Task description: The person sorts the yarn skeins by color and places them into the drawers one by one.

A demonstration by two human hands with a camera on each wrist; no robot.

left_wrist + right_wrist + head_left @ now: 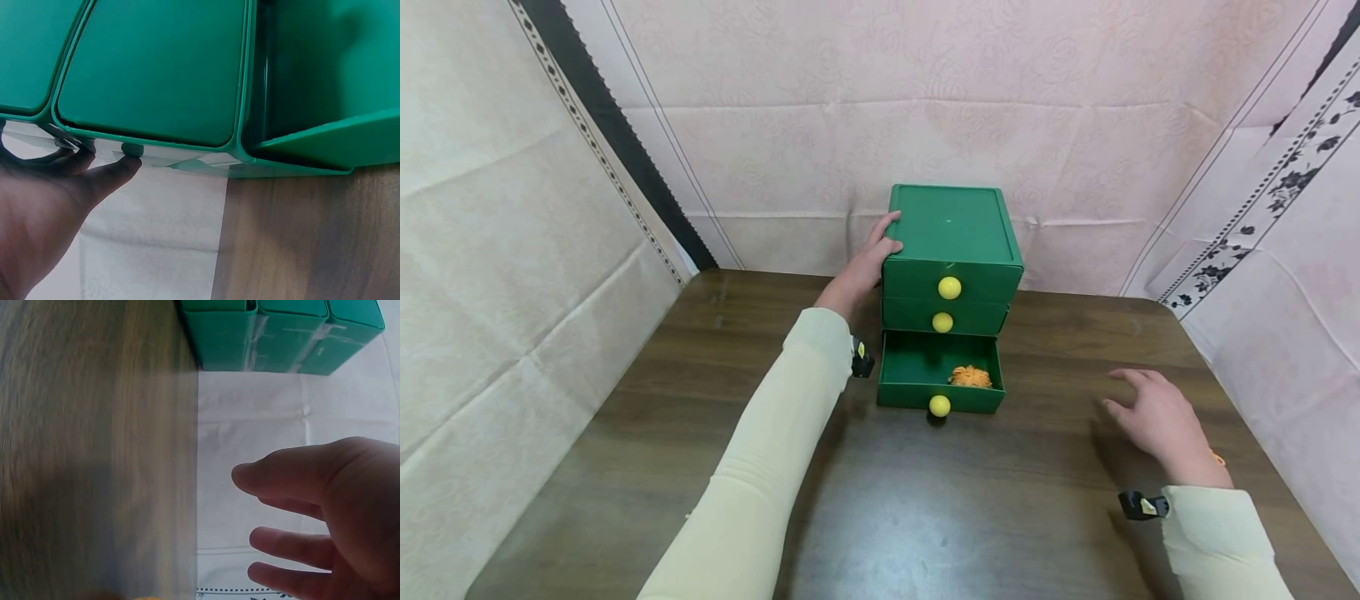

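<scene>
A green box of three stacked drawers [953, 223] with yellow round knobs stands at the table's far side. Its bottom drawer [902, 395] is pulled out, with a small shaggy orange bundle [971, 377] in its right part. My left hand [871, 265] rests at the box's upper left side. In the left wrist view its fingertips [129, 164] touch the side wall near the front edge. Nothing is held by my right hand [1156, 417], which hovers over the table to the right of the box. Its fingers are spread and slightly bent in the right wrist view.
The box stands on a dark brown wooden table [700, 400]. Pale patterned cloth [955, 67] hangs closely behind the table and along both sides. A black device is strapped at each wrist, and an orange band circles the right wrist.
</scene>
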